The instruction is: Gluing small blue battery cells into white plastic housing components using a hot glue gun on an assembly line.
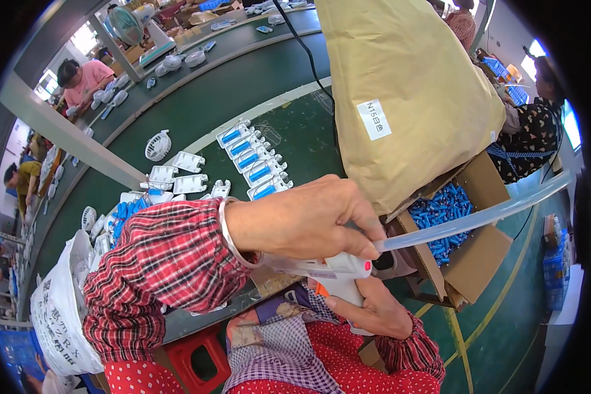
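In my right hand (377,312), coming from the lower right, is a white glue gun (338,266) with an orange trigger and a red spot at its rear end. The fingers wrap round its handle. A long translucent glue stick (473,217) runs from the back of the gun up to the right. Above the gun, my left hand (308,220) pinches the stick near its lower end between thumb and fingers. The gun's front lies partly hidden beneath my left hand and checked sleeve.
A row of white housings with blue cells (259,172) lies on the green bench, beside open white shells (189,184). A large yellow bag (414,79) stands at an open carton (482,256) of blue cells. A white sack (59,322) sits left. Co-workers sit around.
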The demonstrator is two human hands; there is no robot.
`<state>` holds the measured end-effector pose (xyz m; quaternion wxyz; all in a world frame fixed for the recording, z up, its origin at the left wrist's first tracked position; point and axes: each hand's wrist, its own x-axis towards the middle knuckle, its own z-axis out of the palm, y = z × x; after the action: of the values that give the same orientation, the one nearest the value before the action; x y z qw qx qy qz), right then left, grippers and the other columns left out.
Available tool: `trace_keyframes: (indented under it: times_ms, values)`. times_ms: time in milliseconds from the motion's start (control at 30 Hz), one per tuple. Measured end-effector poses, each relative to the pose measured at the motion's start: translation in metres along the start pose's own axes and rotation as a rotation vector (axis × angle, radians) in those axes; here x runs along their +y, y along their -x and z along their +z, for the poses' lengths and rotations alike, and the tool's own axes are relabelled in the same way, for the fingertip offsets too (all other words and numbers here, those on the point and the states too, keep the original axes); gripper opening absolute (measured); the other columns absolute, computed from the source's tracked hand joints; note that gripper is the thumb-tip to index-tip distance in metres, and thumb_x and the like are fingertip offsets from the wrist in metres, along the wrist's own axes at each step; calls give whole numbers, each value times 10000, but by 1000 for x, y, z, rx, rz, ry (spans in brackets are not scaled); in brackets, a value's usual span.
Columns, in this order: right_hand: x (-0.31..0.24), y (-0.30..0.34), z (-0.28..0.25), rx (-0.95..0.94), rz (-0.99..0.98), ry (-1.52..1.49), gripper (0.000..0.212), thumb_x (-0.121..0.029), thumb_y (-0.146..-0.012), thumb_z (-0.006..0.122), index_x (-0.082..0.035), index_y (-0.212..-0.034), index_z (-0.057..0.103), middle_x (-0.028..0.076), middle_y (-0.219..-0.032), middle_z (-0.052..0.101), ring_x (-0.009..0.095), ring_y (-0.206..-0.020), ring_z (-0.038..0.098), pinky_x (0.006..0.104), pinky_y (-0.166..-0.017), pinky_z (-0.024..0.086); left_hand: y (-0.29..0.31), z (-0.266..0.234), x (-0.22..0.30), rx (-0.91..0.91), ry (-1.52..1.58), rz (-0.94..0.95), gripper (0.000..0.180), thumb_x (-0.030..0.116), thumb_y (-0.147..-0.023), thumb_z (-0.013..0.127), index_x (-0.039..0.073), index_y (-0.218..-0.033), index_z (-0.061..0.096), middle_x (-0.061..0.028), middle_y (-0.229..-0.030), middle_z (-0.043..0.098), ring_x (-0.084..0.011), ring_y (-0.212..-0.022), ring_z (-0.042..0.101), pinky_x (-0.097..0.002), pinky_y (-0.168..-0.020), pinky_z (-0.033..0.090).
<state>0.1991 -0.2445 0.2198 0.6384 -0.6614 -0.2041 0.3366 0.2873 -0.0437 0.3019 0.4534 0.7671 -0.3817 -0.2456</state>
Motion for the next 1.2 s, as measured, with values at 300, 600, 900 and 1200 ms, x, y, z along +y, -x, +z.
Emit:
trace_keyframes:
  times_ms: [300, 600, 900, 1200]
  values:
    - [-2, 0, 6, 146, -243, 467, 399, -133, -908, 650, 33, -1251, 528, 113, -1119, 615, 171, -1055, 578, 303, -889, 457, -18, 14, 13, 49, -12, 314, 311, 260, -890, 636, -41, -955, 593, -175, -730, 631, -319, -646, 612, -383, -584, 468]
    - [-25, -10, 12, 91, 209, 184, 241, -161, -893, 667, 1, -1069, 636, 4, -773, 639, 66, -599, 547, 241, -512, 407, -17, -4, 38, -115, -276, 107, 201, 210, -814, 670, 12, -831, 704, -158, -762, 684, -318, -733, 678, -402, -652, 527]
    - [-16, 14, -2, 310, 259, 100, 414, -62, -838, 694, 41, -1199, 519, 103, -1044, 638, 150, -914, 600, 291, -764, 475, -11, 14, 2, 122, 7, 130, 338, 265, -767, 738, -52, -877, 698, -216, -818, 681, -338, -855, 675, -416, -750, 530]
    - [9, 24, -11, 392, 190, 42, 439, -32, -908, 567, 89, -1304, 419, 184, -1137, 633, 220, -1049, 604, 310, -881, 464, 102, 45, -48, 765, -237, -65, 138, 73, -859, 668, 6, -977, 645, -109, -856, 658, -224, -725, 654, -299, -653, 508]
